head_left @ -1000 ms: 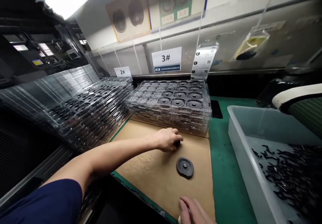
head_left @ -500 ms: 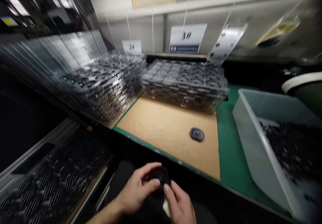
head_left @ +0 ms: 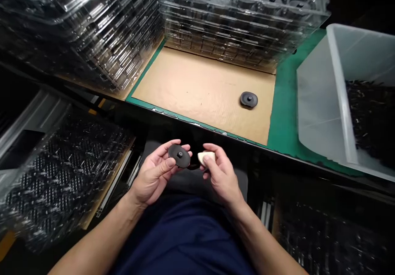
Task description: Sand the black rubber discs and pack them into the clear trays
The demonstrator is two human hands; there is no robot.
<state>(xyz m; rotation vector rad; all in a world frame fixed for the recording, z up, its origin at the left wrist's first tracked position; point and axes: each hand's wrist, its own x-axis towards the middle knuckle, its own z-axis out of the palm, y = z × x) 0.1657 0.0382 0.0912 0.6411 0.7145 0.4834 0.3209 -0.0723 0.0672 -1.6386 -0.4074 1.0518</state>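
Observation:
My left hand (head_left: 154, 172) grips a black oval plastic part (head_left: 179, 155) by its edge, with the small central stub facing up. In my right hand (head_left: 219, 172), thumb and fingers pinch a small off-white pad (head_left: 206, 157), perhaps cloth or sponge. The two hands are held apart over my lap, just below the bench edge, and the pad does not touch the part. A second black oval part (head_left: 248, 99) of the same look lies on the brown cardboard sheet (head_left: 197, 85), its stub upward.
Stacks of clear plastic trays stand at the back (head_left: 222, 32) and left (head_left: 105, 40) of the cardboard. To the right, a translucent bin (head_left: 342, 102) holds many small dark pieces. Lower left sits another clear tray (head_left: 55, 172). The green bench mat (head_left: 282, 114) ends at a front edge.
My view has tilted down toward my lap. My right hand has drawn away from the black part, which stays in my left hand, and the off-white pad now shows plainly.

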